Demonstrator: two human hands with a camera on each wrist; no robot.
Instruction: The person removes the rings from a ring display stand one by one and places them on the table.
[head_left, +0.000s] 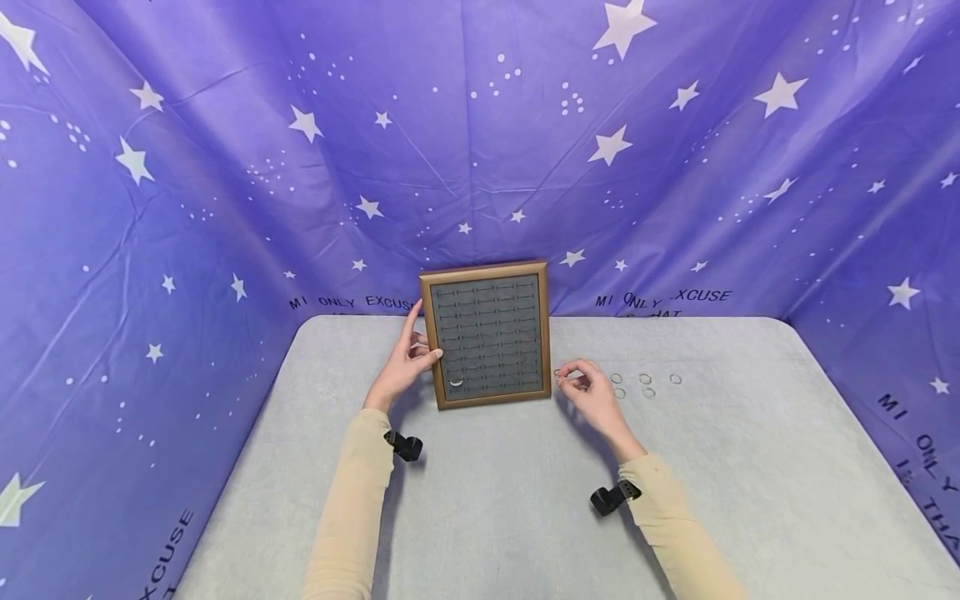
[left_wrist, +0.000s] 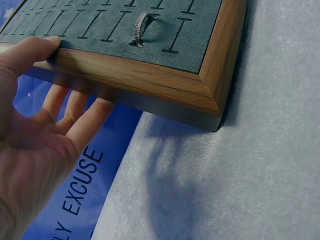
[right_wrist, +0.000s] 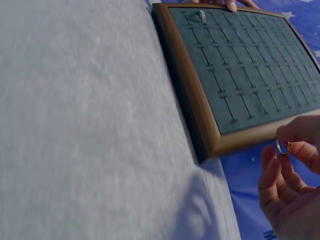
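Note:
A wood-framed ring display tray [head_left: 545, 333] with grey-green slotted padding leans upright at the table's back. My left hand [head_left: 401, 371] grips its left side, thumb on the front of the frame and fingers behind it. One silvery ring with a textured band [left_wrist: 141, 29] sits in a slot near the tray's lower left corner. Just off the tray's lower right edge, my right hand [head_left: 596, 404] pinches a gold ring [right_wrist: 283, 146] between thumb and fingertips. Several loose rings [head_left: 676, 379] lie on the table right of that hand.
The grey table [head_left: 510, 492] reaches back to a purple star-printed cloth [head_left: 465, 150] that also hangs along both sides. A black wrist camera [head_left: 405, 446] is strapped on the left sleeve, and another camera [head_left: 611, 498] on the right.

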